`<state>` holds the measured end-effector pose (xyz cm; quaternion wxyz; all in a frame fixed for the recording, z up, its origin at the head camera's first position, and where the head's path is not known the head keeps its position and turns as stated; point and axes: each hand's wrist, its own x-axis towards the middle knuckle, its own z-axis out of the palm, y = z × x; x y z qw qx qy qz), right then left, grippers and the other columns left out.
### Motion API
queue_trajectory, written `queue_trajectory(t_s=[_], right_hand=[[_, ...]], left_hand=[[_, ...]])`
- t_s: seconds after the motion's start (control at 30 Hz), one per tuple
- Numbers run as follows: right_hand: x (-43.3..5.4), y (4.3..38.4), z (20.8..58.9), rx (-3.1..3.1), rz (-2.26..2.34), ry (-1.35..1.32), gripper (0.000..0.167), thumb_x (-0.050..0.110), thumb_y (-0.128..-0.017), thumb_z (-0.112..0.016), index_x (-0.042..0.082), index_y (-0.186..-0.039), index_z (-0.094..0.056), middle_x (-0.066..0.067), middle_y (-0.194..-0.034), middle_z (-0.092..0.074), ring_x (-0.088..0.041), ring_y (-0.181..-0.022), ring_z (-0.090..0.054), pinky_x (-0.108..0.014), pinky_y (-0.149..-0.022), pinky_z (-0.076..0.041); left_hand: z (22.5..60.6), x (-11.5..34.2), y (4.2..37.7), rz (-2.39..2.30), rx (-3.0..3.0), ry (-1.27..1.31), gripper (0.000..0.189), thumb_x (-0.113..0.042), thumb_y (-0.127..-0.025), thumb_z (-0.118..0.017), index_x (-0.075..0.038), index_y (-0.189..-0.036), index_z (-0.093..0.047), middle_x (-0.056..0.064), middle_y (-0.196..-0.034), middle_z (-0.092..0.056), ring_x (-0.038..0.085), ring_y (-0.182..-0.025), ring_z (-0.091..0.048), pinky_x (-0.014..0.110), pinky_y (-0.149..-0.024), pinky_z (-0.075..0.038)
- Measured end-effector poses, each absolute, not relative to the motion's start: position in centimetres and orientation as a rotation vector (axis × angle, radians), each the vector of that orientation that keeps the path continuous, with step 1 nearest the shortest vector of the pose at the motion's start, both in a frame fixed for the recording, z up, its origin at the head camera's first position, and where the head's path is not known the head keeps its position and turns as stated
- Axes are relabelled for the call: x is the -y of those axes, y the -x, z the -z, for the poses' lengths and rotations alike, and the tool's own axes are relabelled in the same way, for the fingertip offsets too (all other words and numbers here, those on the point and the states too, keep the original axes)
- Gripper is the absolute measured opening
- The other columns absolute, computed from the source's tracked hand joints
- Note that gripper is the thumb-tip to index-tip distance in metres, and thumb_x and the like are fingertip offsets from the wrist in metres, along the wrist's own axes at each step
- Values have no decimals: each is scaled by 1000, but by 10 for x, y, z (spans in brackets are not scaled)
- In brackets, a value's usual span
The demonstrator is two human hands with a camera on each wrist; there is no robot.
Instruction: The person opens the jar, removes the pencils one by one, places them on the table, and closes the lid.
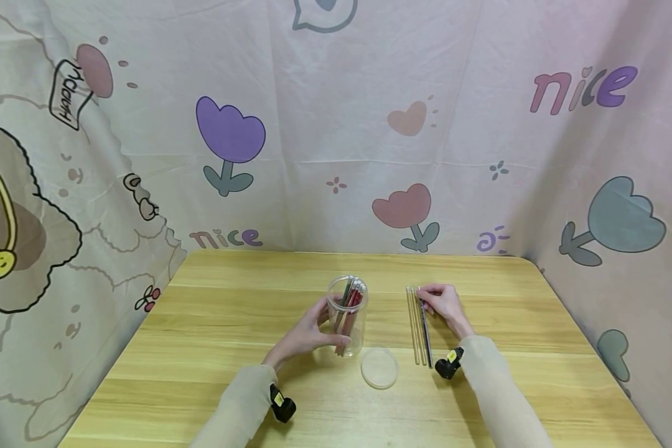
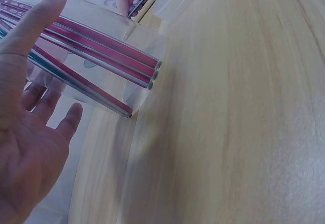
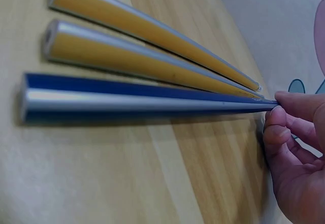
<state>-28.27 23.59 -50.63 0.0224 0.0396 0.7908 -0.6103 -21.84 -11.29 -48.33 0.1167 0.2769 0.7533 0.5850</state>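
Observation:
My left hand (image 1: 312, 333) grips a clear round jar (image 1: 359, 341) from its left side, with the thumb across the front. The jar stands without its lid and holds several red pencils (image 2: 104, 46) and a green pencil (image 2: 63, 75). To the right, my right hand (image 1: 443, 303) pinches the far end of a blue pencil (image 3: 147, 102) between thumb and fingertips. Its near end points toward me. Two gold-yellow pencils (image 3: 157, 64) lie side by side on the table, just left of the blue one.
A round translucent lid (image 1: 379, 368) lies on the wooden table (image 1: 229, 348), between the jar and the loose pencils, nearer to me. Behind the table hangs a printed cloth (image 1: 325, 124). Each sleeve bears a small black camera (image 1: 282, 406).

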Motion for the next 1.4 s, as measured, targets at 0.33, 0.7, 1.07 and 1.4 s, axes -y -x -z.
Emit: queue_trajectory(t_s=[0.33, 0.7, 1.07, 1.4], right_hand=[[-232, 283, 506, -2538, 1805, -138, 28, 8, -94, -68, -14, -110, -68, 5, -60, -63, -3, -46, -51, -16, -40, -43], [-230, 283, 507, -2581, 1766, -186, 25, 10, -94, -68, -10, -109, -70, 5, -60, -63, -4, -45, -51, -15, -40, -42], [-228, 282, 507, -2624, 1723, -188, 24, 11, -93, -69, -9, -107, -71, 3, -61, -66, -4, -46, -51, -16, -40, -43], [-228, 281, 507, -2624, 1729, -168, 24, 12, -94, -69, -9, -105, -71, 0, -61, -66, -6, -46, -52, -18, -40, -44]], left_hand=[[483, 113, 219, -1704, -2218, -790, 83, -19, -78, -87, -22, -147, -41, 8, -156, -46, 34, -148, -39, 59, -125, -27], [484, 112, 219, -1700, -2222, -785, 83, -19, -79, -87, -22, -148, -40, 8, -156, -45, 35, -149, -38, 59, -125, -27], [485, 113, 220, -1710, -2213, -809, 81, -18, -79, -86, -24, -147, -41, 7, -156, -46, 35, -148, -39, 60, -124, -27], [486, 113, 220, -1706, -2213, -793, 82, -19, -79, -86, -23, -147, -41, 7, -156, -46, 35, -148, -39, 60, -124, -27]])
